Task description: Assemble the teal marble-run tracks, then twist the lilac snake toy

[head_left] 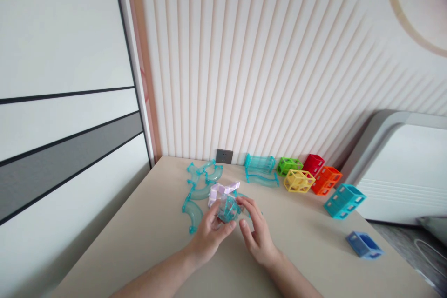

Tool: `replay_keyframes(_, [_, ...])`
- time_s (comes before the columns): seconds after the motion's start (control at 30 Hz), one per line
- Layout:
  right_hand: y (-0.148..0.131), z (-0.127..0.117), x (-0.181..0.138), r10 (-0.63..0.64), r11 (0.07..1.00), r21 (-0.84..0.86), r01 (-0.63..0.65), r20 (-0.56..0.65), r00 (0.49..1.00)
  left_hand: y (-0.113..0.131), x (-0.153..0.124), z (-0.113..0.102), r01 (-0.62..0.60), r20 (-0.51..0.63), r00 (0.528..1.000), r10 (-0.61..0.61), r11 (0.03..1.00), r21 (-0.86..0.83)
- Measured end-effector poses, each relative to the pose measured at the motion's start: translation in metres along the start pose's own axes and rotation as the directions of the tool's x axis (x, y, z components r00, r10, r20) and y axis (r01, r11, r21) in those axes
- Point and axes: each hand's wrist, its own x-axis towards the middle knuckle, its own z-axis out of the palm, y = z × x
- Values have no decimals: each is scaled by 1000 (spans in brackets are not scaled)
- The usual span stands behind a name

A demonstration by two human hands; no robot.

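Observation:
My left hand (212, 230) is closed around a small see-through bundle of teal plastic pieces (228, 209). I cannot make out whether a clear bag wraps them. On its other side is my right hand (257, 233), its thumb and fingers apart, with the fingertips at or just touching the bundle's edge. Pale lilac blocky pieces (220, 190) lie right behind the bundle. Curved teal translucent track pieces (204, 192) are spread behind and to the left, one partly hidden behind my right hand.
Straight teal track pieces (261, 170) lie by the wall near a black socket (224, 156). Open-sided blocks in green (289, 166), yellow (299, 181), red (313, 164), orange (326, 179), turquoise (344, 201) and blue (364, 245) stand along the table's right side.

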Motion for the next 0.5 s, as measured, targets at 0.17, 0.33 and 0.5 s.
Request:
replay_keyframes(0.17, [-3,-5,-2,-81,986,-138,96,111,991,1,-2,2,-21,-57,998,20,1000,-14])
replay_keyframes(0.33, [-3,-3,4,-115,975,-178,134,110,987,-3,-4,1,-24,-49,999,22,999,-44])
replay_keyframes(0.5, [-3,-6,4,-107,979,-158,125,120,987,-3,-5,-1,-10,-1,1000,10,998,-65])
